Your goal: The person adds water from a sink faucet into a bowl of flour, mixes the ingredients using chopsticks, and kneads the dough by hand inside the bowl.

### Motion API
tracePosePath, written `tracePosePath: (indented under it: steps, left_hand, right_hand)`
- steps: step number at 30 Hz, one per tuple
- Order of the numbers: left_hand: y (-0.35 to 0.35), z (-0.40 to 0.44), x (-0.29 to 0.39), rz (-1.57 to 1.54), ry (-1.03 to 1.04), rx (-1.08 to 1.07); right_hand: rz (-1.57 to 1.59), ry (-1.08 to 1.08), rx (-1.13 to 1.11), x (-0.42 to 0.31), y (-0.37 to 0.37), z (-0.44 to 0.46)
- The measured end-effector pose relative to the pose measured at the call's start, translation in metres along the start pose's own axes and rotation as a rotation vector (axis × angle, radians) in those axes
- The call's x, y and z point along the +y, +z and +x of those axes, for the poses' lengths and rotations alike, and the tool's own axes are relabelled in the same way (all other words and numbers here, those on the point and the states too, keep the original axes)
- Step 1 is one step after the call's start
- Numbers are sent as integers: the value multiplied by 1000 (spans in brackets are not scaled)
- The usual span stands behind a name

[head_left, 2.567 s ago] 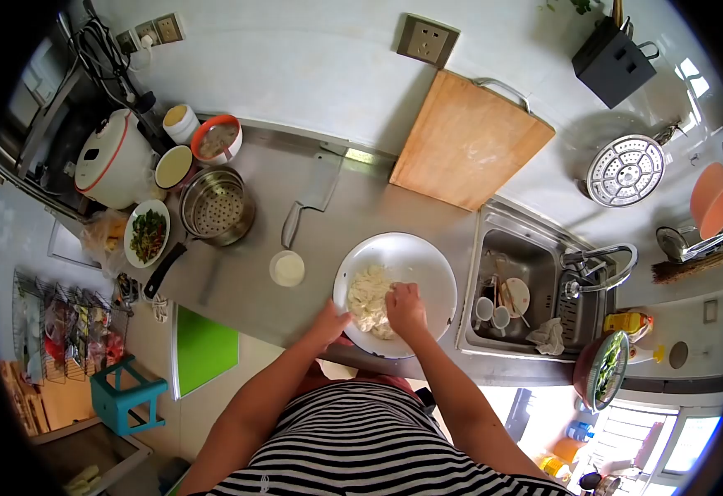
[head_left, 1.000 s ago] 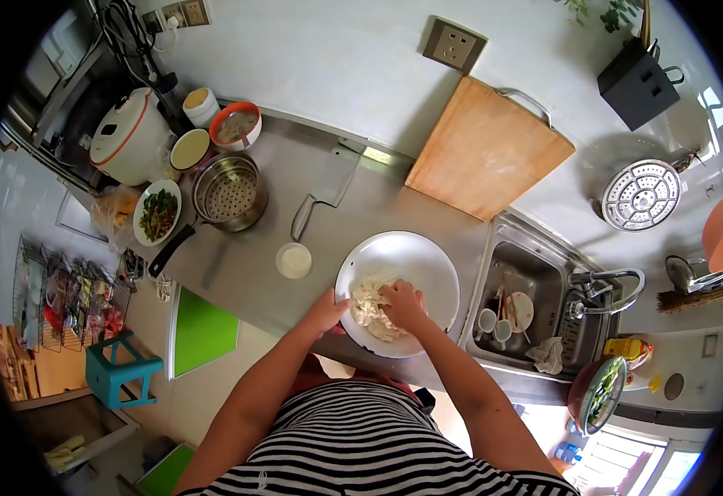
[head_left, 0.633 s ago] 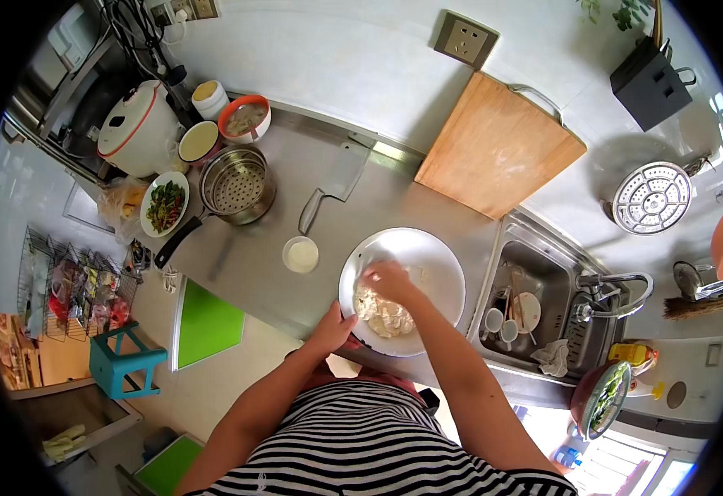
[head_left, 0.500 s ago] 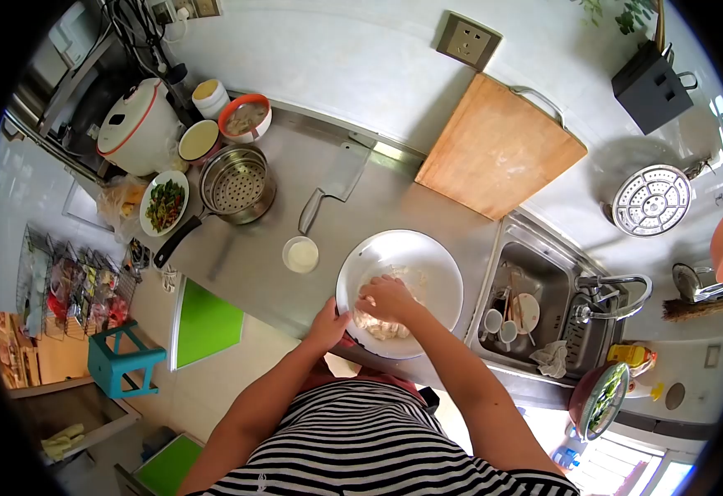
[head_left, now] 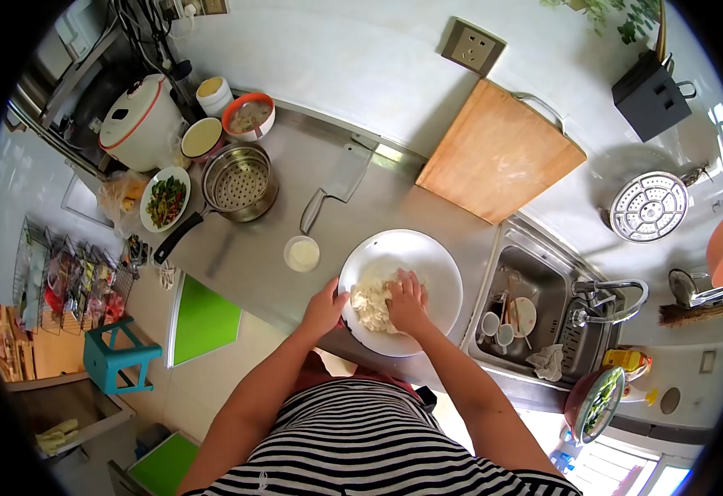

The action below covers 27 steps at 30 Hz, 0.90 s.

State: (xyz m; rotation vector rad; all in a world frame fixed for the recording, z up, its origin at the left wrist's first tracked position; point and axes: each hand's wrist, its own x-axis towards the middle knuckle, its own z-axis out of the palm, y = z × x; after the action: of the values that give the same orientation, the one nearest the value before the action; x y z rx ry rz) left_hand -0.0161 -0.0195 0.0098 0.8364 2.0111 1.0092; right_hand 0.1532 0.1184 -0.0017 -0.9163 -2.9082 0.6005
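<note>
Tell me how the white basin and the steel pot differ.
The basin is white and wider; the pot is metal and narrower. The pot has a long black handle; the basin shows none. The basin holds pale dough and the right hand reaches into it; the pot shows a perforated insert without food. Both are round and stand on the counter.

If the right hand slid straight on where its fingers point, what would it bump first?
Probably the far wall of the bowl. The right hand is inside it, by the dough, fingers pointing away from the person. Its height is unclear.
</note>
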Motion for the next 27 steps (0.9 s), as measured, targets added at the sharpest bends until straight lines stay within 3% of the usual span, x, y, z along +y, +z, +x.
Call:
tracePosePath:
  steps: [2,4,6,8,10,12,15,18,21,26,27]
  left_hand:
    - [1,-2,-3,32,8,33]
    - [-5,-8,10,60,11,78]
    - [-11,-31,35,-195,-262,-134]
    - [19,-34,-10,-263,-170,-138]
    - [23,-48,17,-604,-395,-159]
    - [24,-43,3,-561,-327,-186]
    - [21,-37,-6,-503,-406,-168]
    - [23,-31,-34,-298,-186,-50]
    - [0,-30,-1,-105,-159,41]
    - [-8,-19,9,-95,-147,-43]
    - [-6,-16,5,-96,-149,-43]
  right_hand:
    - [68,238,-139,-4,-3,11]
    - [213,151,-189,16,-15,22]
    - [367,76,-255,26,-16,35]
    - [418,161,-110,32,-16,59]
    - [536,133,3,15,0,74]
    - [477,89,-341,-10,5,82]
    - [135,-89,-504,-53,-27,57]
    - [62,-250,-451,-40,-36,32]
    - [-70,-286,-489,-26,-61,14]
    - [-64,-214,-373,-9,-26,-11]
    - [-84,-149,-244,-8,-13,-10]
